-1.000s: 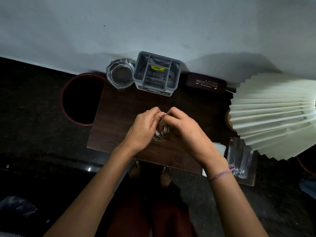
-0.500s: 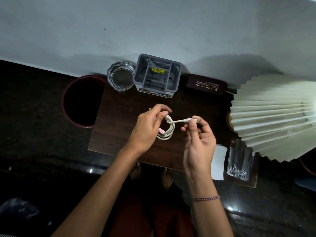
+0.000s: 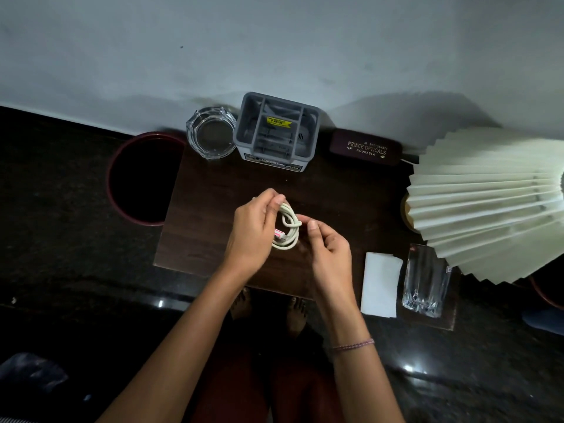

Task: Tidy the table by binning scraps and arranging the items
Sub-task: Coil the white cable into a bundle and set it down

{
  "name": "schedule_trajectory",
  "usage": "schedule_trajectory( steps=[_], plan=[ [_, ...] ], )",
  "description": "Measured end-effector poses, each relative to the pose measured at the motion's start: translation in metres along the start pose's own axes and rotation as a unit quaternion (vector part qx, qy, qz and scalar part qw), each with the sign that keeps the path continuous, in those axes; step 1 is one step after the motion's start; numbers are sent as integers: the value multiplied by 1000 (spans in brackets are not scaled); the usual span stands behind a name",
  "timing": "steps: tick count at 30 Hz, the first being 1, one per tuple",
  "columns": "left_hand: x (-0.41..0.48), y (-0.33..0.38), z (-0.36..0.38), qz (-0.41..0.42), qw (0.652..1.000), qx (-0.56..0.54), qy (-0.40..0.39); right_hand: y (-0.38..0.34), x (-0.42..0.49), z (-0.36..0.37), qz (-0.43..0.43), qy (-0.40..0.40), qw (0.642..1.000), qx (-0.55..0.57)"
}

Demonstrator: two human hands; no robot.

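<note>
White cord was what I had in hand: the coiled charging cable (image 3: 288,228) hung over the middle of the table (image 3: 210,209), bunched in my left hand (image 3: 254,230), whose fingers were curled shut round the loops. My right hand (image 3: 328,254) sat just beside the coil, thumb and fingers half closed at its edge; whether they pinched the loose end I could not tell. Both forearms came up from the near edge, wrists bent inward toward each other. I judged the coil could spring open if my left grip slackened, since the wrap looked loose. Near the right end of the near edge lay a white paper scrap (image 3: 381,285), a clear tumbler (image 3: 425,282) just beside it. Along the far edge stood a glass ashtray (image 3: 211,133), a grey organiser (image 3: 277,129) and a spectacle case (image 3: 366,147). Off the left edge sat the bin (image 3: 122,154).
</note>
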State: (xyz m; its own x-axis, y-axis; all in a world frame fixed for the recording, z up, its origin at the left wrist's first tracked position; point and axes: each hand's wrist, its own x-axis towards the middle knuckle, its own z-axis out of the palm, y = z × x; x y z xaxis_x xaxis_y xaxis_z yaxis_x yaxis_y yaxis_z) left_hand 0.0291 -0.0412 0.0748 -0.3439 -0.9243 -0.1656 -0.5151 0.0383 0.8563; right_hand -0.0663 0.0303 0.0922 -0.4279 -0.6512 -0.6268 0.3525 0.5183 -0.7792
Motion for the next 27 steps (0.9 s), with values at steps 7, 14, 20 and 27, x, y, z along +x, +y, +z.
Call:
schedule_trajectory(
  steps=[7,14,20,27],
  plan=[
    [1,-5,-6,-14,999,-35,-7,-10,1,-16,0,-137,991,-4],
    [2,-4,-8,-6,999,-48,-18,-14,6,-21,20,-187,982,11],
    [0,-4,-8,-26,990,-114,-83,-18,4,-18,-59,-149,969,-190],
    [7,-3,-14,-41,977,-161,-135,-25,4,-12,-118,-161,922,-332]
  ],
)
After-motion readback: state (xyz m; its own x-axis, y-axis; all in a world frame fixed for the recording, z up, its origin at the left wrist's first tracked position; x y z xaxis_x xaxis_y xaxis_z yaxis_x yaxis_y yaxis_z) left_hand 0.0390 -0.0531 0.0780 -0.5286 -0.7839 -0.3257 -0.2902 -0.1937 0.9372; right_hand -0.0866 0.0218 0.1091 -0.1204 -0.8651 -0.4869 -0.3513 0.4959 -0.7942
